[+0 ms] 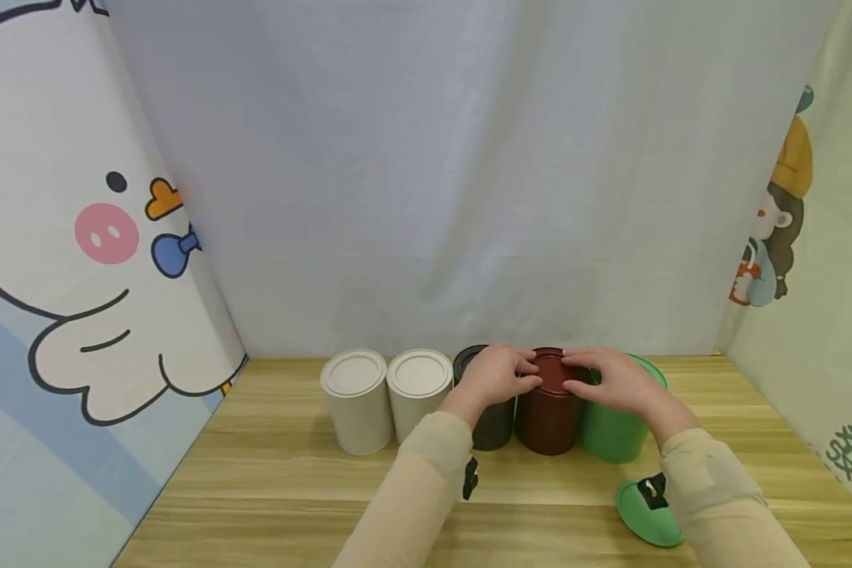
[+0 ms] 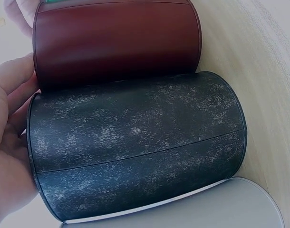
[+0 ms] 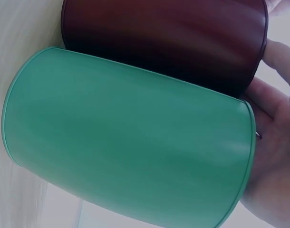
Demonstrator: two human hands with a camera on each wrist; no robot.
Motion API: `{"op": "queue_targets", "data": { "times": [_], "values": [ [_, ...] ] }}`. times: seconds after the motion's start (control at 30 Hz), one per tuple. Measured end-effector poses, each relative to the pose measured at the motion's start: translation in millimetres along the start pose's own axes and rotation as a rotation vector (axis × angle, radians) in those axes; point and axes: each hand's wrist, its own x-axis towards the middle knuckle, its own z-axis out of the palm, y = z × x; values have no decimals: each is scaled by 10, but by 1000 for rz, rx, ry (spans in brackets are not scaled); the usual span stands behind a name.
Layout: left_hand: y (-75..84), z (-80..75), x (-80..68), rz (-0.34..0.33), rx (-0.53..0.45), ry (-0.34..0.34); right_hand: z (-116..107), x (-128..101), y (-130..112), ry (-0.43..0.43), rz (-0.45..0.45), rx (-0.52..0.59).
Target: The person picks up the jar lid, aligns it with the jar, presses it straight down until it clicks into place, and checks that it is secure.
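Left hand: your left hand (image 1: 495,377) sits just below the frame's centre, over the black tin (image 1: 492,426), its fingers (image 1: 525,368) curled onto the lid of the red tin (image 1: 550,414).
Right hand: your right hand (image 1: 614,381) lies over the open green tin (image 1: 614,434), fingers bent onto the red lid from the right side.
Red tin: it stands upright low in the middle of the frame, touching the black tin on its left and the green tin on its right.
White tins: two white tins (image 1: 356,400) stand lidded at the left end of the row.
Green lid: a green lid (image 1: 642,517) lies flat on the tabletop (image 1: 284,489), lower right, apart from its tin.
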Motion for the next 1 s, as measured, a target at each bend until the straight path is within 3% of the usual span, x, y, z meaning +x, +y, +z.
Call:
{"op": "queue_targets", "data": {
  "times": [0.83,1.0],
  "values": [
    [-32,18,-18,8,-18,5,2,-10,-21,-5,-11,-2],
    [-41,25,-19,26,-9,15,19,-32,-15,27,-29,12]
  ]
}}
